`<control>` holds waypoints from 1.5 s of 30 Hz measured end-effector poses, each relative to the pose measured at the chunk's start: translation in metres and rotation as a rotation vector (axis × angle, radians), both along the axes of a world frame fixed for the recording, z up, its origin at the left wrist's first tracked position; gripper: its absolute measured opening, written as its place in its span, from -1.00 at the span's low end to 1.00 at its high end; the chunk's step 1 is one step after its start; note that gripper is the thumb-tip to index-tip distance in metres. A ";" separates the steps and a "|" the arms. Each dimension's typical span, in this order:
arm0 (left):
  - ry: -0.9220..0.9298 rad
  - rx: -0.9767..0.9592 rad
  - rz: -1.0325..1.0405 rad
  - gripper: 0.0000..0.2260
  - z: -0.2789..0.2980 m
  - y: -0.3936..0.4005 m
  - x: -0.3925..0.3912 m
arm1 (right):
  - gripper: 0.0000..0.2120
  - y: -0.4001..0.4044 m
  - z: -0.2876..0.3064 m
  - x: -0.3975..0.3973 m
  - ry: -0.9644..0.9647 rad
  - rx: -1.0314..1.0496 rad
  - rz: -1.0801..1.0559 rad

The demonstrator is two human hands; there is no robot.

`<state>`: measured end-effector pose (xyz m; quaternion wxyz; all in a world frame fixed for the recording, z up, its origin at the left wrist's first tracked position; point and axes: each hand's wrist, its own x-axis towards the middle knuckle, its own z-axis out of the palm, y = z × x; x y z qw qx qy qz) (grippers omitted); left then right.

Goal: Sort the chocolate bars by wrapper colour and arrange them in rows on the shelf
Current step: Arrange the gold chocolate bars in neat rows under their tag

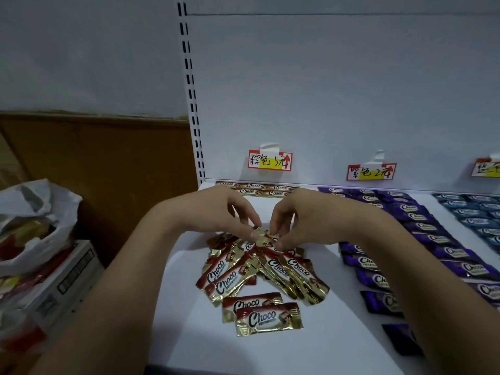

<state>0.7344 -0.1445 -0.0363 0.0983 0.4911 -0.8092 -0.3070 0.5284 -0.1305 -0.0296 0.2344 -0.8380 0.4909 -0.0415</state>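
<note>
A loose pile of brown-and-gold Choco bars (259, 272) lies in the middle of the white shelf (189, 334). Over the pile's far end, my left hand (221, 209) and my right hand (303, 215) both pinch one gold-wrapped bar (263, 235) with their fingertips. Two more brown bars (266, 315) lie flat at the front. A row of brown bars (257, 188) lines the back wall. Purple bars (422, 239) lie in rows to the right, and blue bars (476, 215) at the far right.
Handwritten price tags (269, 160) hang on the shelf's back panel above each colour. To the left, beyond the shelf edge, a white plastic bag (35, 220) sits on a cardboard box (62, 282). A slotted upright (192, 104) marks the shelf's left side.
</note>
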 end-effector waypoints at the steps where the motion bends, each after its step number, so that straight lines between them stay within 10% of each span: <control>1: -0.020 0.008 -0.003 -0.80 -0.001 0.001 -0.003 | -0.84 0.000 -0.001 0.000 0.006 -0.001 -0.002; 20: 0.685 0.048 0.414 -0.92 -0.001 -0.006 0.001 | -0.79 0.001 0.005 -0.010 -0.104 0.129 -0.081; 28: 0.675 0.072 0.570 -0.86 -0.010 -0.011 0.016 | -0.85 0.004 0.006 -0.009 -0.089 0.109 -0.021; 38: 0.296 -0.149 0.628 -0.92 -0.031 -0.023 0.021 | -0.81 -0.010 -0.001 -0.010 -0.679 0.284 -0.460; 45: 0.215 -0.271 0.512 -0.85 -0.038 -0.027 0.021 | -0.91 -0.023 -0.017 -0.018 -0.118 -0.169 -0.404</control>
